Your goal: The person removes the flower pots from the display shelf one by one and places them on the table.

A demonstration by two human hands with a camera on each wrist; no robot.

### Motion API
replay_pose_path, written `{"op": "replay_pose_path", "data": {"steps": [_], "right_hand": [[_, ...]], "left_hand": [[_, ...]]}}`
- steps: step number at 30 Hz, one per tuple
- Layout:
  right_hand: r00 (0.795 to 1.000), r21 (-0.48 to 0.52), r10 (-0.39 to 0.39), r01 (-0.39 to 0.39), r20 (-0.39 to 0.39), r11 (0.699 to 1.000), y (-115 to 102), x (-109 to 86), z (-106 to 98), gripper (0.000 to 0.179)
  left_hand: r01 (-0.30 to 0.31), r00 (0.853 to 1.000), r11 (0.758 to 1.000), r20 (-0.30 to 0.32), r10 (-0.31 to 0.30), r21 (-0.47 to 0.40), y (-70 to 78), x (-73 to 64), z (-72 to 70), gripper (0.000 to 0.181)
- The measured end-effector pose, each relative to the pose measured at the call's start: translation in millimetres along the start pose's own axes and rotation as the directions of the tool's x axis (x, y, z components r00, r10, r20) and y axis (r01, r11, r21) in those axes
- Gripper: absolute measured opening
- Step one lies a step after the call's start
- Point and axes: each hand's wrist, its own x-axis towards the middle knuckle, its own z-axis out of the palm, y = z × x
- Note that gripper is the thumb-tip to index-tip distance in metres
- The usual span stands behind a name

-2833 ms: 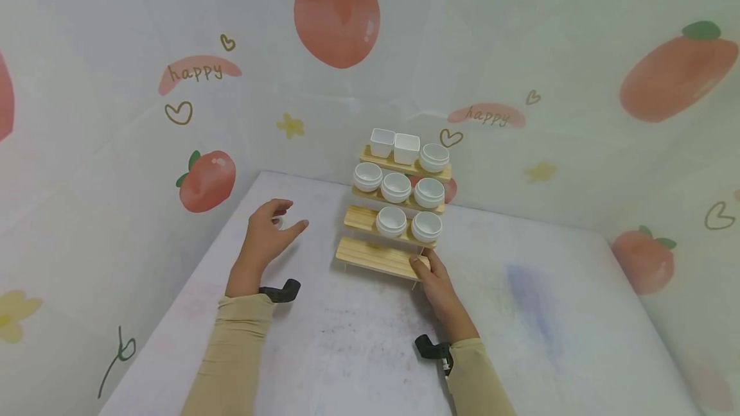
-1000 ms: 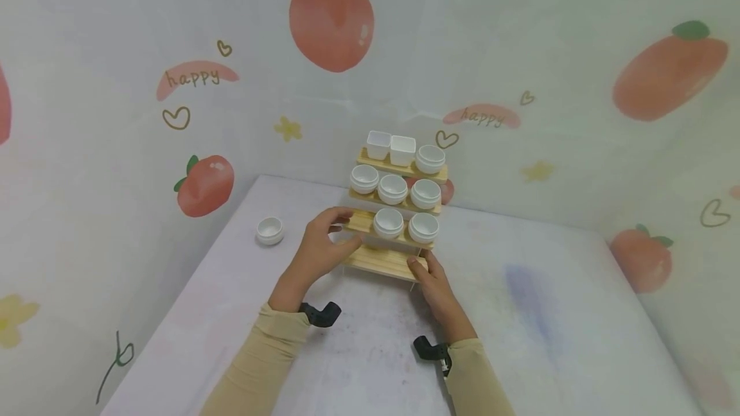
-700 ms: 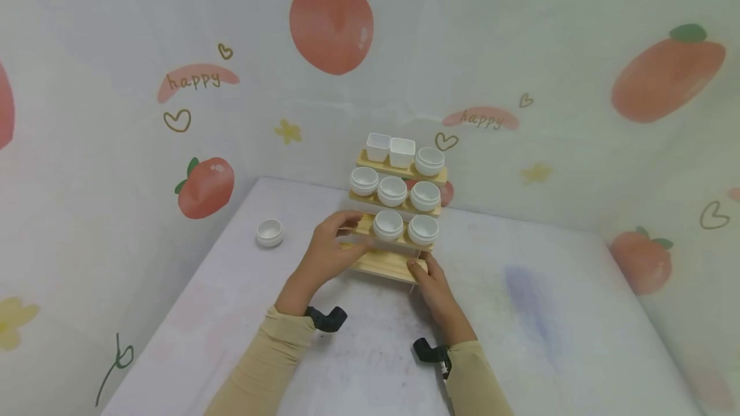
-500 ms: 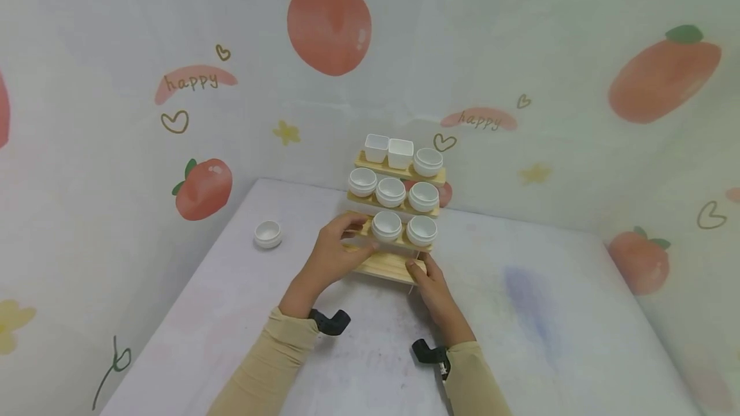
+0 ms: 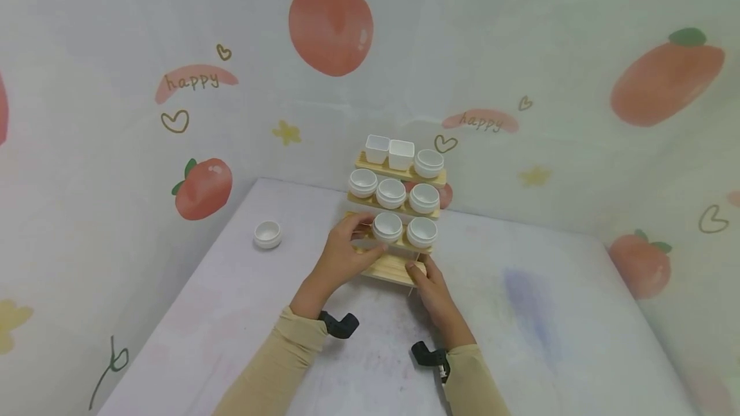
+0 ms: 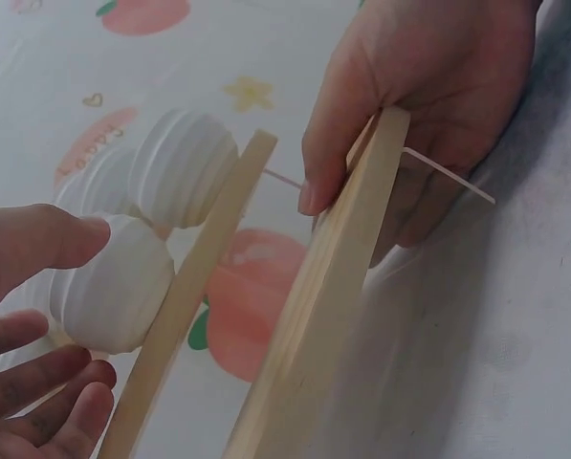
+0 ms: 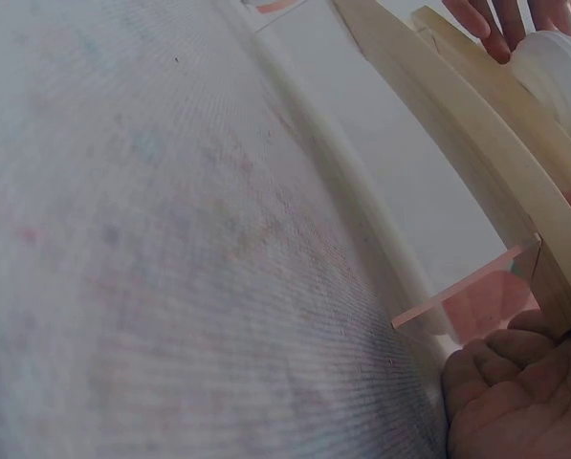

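Observation:
A tiered stand [image 5: 387, 268] with wooden shelves holds white cups in rows. My right hand [image 5: 433, 287] grips the right end of its lowest shelf, thumb on top and fingers beneath, as the left wrist view also shows. At the left of the second-lowest shelf, my left hand [image 5: 341, 255] has its thumb and fingers spread around the near side of a round white cup [image 5: 387, 228]. In the left wrist view the thumb overlaps that cup [image 6: 118, 287] while the fingers lie loosely beside it; contact is unclear. Another round cup [image 5: 422, 232] stands to its right.
A single round white cup [image 5: 268, 235] stands on the table [image 5: 208, 313] left of the stand. Higher shelves carry more round cups [image 5: 363, 183] and two square ones [image 5: 401, 155]. A fruit-printed backdrop [image 5: 248, 108] rises behind.
My left hand let go of the round cup at the table's left, then moved right to the stand and along its shelf to the cup there. My right hand keeps its grip.

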Motion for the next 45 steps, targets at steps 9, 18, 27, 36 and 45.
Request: {"op": "replay_pose_path", "data": {"steps": [9, 18, 27, 36, 45], "right_hand": [[1.0, 0.006, -0.007, 0.007, 0.006, 1.0, 4, 0.4, 1, 0.068], [1.0, -0.015, -0.023, 0.023, -0.004, 1.0, 3, 0.0, -1, 0.067], [1.0, -0.009, -0.017, 0.017, -0.003, 1.0, 2, 0.5, -1, 0.065], [0.999, -0.016, -0.032, 0.032, -0.004, 0.999, 4, -0.1, -1, 0.06], [1.0, -0.005, 0.006, -0.006, -0.023, 1.0, 3, -0.5, 0, 0.068]], "left_hand": [[0.037, 0.999, 0.999, -0.014, -0.036, 0.008, -2.1, 2.3, 4.3, 0.061], [0.053, 0.999, 0.999, -0.009, -0.053, -0.01, -3.9, 9.9, 12.2, 0.063], [0.063, 0.998, 0.998, -0.032, -0.062, 0.024, -1.6, 12.6, 18.6, 0.071], [0.034, 0.999, 0.999, -0.042, -0.034, 0.006, -3.0, 11.8, 18.1, 0.061], [0.042, 0.997, 0.999, -0.065, -0.041, 0.007, -1.4, 8.6, 8.9, 0.062]]}}
